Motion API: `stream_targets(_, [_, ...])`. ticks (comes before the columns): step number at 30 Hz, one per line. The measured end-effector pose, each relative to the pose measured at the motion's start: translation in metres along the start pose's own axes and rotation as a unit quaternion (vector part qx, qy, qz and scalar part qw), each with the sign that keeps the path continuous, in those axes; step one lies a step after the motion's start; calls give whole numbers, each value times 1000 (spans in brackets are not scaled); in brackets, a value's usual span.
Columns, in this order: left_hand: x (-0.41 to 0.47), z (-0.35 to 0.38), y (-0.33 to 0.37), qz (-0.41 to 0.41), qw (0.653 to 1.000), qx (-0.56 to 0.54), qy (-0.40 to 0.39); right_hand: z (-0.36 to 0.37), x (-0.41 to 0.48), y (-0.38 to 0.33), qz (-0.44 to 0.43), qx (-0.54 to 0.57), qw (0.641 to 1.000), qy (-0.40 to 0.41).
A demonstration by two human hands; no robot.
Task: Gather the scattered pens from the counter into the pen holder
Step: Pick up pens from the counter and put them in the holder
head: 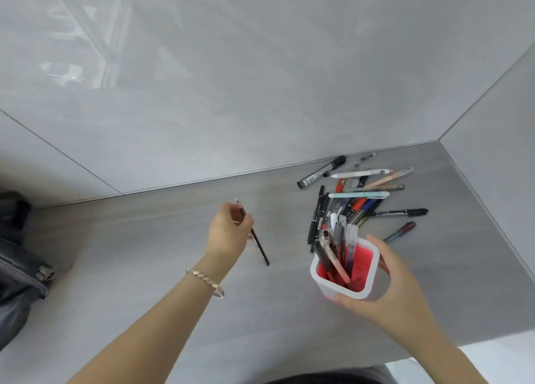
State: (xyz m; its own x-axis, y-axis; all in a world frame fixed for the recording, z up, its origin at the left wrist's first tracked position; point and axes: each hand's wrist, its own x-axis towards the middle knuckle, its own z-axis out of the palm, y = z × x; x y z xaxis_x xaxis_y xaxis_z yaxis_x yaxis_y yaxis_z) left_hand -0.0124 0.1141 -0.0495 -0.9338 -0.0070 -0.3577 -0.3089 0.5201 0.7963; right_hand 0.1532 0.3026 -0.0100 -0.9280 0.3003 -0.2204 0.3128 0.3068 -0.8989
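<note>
A person's right hand [388,279] grips a white-rimmed red pen holder [346,270] already bristling with pens above a grey counter [144,253], while the left hand [228,233], a bracelet [205,281] at its wrist, pinches a thin black pen [259,246]. More pens [356,195] lie scattered near the corner; a dark bag [17,268] sits at far left.

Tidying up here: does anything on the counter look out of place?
Yes. A heap of pens lies loose near the back corner instead of in the pen holder that the right hand grips. The left hand holds one thin black pen.
</note>
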Motion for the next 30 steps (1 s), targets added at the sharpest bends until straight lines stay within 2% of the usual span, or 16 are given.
stream_targets(3, [-53, -5, 55, 143, 965, -220, -8, 2, 3, 5, 4, 1, 1000, -17])
stream_targets(5, [-84, -4, 68, 219, 940, -255, -62, 5, 6, 10, 2, 4, 1000, -19])
stream_targets(7, [-101, 4, 63, 247, 941, -199, -120, 8, 7, 14, 7, 16, 1000, -14])
stream_targets(9, [-105, 19, 48, 263, 948, -86, -158, 10, 7, 13, 2, 27, 1000, -8])
stream_targets(11, [-104, 30, 40, 335, 930, 28, -149, 9, 5, 8, -19, 30, 999, -2])
stream_targets(14, [-93, 40, 34, 413, 904, 49, -101, -1, 6, 8, -28, 36, 999, 12])
stream_targets(16, [-77, 43, 35, 394, 917, 10, -56, -13, 9, 14, -29, 35, 998, 34])
stream_targets(18, [-56, 48, 37, 309, 950, -22, -42, -26, 14, 20, -17, 36, 997, 70])
stream_targets(19, [-43, 53, 35, 256, 965, -14, -56, -33, 16, 22, -8, 36, 995, 91])
stream_targets(21, [-20, 69, 26, 152, 981, 72, -95, -45, 18, 23, 5, 26, 991, 132])
stream_targets(24, [2, 93, 16, 54, 967, 204, -142, -60, 18, 22, 28, 23, 983, 177])
stream_targets(26, [8, 108, 17, 41, 959, 231, -159, -65, 17, 20, 44, 23, 980, 192])
stream_targets(30, [6, 127, 22, 52, 937, 294, -180, -66, 19, 25, 41, 24, 985, 167])
